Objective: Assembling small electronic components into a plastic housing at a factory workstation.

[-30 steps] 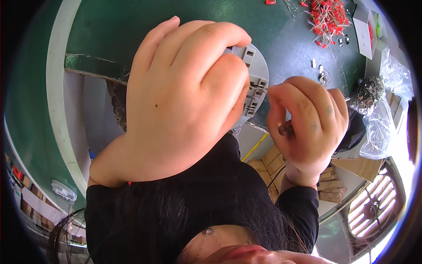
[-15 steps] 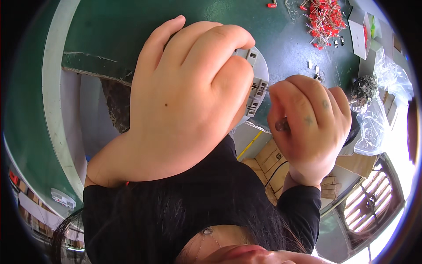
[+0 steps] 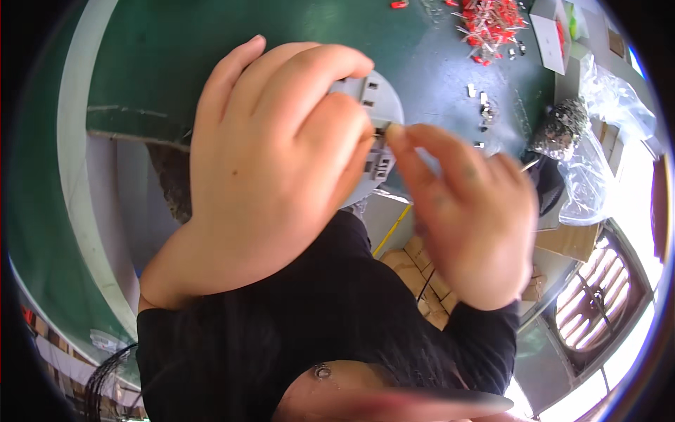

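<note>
A light grey round plastic part (image 3: 389,100) with slots and raised blocks shows beyond my left hand (image 3: 271,165). That hand is closed on it from the left, fingers curled over its top; the palm side is hidden. My right hand (image 3: 472,211), smeared by motion, has its thumb and forefinger pinched at the part's right side, by a slot with a small dark piece (image 3: 380,131). What the pinch holds is too small and blurred to name. A thin pale tip (image 3: 529,166) shows beside the right hand's outer edge; whether the hand holds it, I cannot tell.
Red components with wire leads (image 3: 492,28) lie heaped on the green tabletop (image 3: 169,42). Small metal pieces (image 3: 485,105) are scattered nearer. At the right are a dark speckled lump (image 3: 564,126), clear plastic bags (image 3: 619,105) and an open white box (image 3: 550,35). Cardboard (image 3: 415,271) lies below the table.
My right fingertips have come onto the grey part, and the curled hand has opened out somewhat. The view has shifted, so both hands and the part appear farther left.
</note>
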Demonstrator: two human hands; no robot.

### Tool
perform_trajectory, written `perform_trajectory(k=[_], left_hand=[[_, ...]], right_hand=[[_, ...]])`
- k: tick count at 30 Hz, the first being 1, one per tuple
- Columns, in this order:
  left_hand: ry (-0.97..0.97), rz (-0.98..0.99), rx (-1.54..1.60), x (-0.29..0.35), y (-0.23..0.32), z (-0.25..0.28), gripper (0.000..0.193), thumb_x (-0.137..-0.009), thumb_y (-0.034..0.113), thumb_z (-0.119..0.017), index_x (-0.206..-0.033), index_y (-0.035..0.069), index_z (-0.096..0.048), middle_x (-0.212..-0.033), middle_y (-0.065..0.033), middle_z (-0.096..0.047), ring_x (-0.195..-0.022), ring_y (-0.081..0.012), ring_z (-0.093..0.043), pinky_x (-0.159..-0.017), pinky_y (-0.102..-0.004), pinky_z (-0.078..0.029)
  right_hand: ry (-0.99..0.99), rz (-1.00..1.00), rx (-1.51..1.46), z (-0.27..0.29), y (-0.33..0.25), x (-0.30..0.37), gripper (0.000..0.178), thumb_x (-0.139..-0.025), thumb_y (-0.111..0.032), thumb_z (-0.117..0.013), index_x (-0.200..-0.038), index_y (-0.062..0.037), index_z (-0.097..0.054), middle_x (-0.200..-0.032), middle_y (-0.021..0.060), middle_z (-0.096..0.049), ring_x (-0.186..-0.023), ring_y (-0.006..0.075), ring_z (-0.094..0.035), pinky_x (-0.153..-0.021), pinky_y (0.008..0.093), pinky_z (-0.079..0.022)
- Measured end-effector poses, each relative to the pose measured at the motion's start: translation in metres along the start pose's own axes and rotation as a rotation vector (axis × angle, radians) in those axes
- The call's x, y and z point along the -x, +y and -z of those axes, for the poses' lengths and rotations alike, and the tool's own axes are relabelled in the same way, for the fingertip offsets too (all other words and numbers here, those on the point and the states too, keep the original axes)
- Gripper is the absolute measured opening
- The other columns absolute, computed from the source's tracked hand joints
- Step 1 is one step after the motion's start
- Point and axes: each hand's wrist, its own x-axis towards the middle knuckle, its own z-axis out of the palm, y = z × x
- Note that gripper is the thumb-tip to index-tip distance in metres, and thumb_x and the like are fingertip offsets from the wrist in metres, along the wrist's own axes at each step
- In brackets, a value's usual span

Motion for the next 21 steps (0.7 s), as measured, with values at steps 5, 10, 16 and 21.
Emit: perform_trajectory(k=[5, 10, 16, 21], left_hand=[[-0.073, -0.036, 0.003, -0.003, -0.003, 0.005, 0.019, -0.076, -0.003, -0.074, -0.087, 0.006, -0.062, -0.123, -0.0101, -0.066, -0.106, -0.0313, -0.063, -0.107, -0.0519, -0.041], [-0.067, -0.024, 0.003, 0.003, -0.001, 0.003, 0.018, -0.078, -0.004, -0.074, -0.088, 0.006, -0.062, -0.124, -0.0114, -0.066, -0.108, -0.0305, -0.062, -0.111, -0.0519, -0.038], [-0.02, 0.029, -0.024, 0.002, 0.008, -0.001, 0.018, -0.078, -0.004, -0.073, -0.089, 0.006, -0.063, -0.126, -0.0123, -0.064, -0.106, -0.0283, -0.063, -0.112, -0.0517, -0.036], [-0.063, 0.071, 0.015, 0.001, 0.01, 0.0, 0.019, -0.078, -0.003, -0.074, -0.09, 0.007, -0.064, -0.126, -0.0124, -0.064, -0.101, -0.026, -0.063, -0.112, -0.0513, -0.035]], right_hand=[[0.082, -0.092, -0.148, -0.031, 0.012, 0.02, 0.044, -0.072, -0.003, -0.074, -0.116, -0.0131, -0.074, -0.102, 0.0024, -0.069, -0.072, 0.0157, -0.062, -0.061, 0.0328, -0.047], [0.444, -0.54, -0.289, -0.061, 0.062, 0.014, 0.029, -0.081, -0.001, -0.075, -0.109, -0.0067, -0.072, -0.097, 0.0054, -0.072, -0.07, 0.0235, -0.07, -0.062, 0.0323, -0.056], [0.646, -0.352, -0.603, -0.068, 0.027, 0.007, 0.023, -0.081, 0.002, -0.078, -0.103, -0.0049, -0.074, -0.098, 0.0058, -0.072, -0.066, 0.0094, -0.059, -0.055, 0.0217, -0.042], [0.643, -0.209, -0.811, -0.071, 0.018, 0.008, 0.026, -0.076, 0.004, -0.08, -0.098, -0.007, -0.073, -0.089, 0.0058, -0.072, -0.065, 0.0184, -0.065, -0.058, 0.0278, -0.05]])
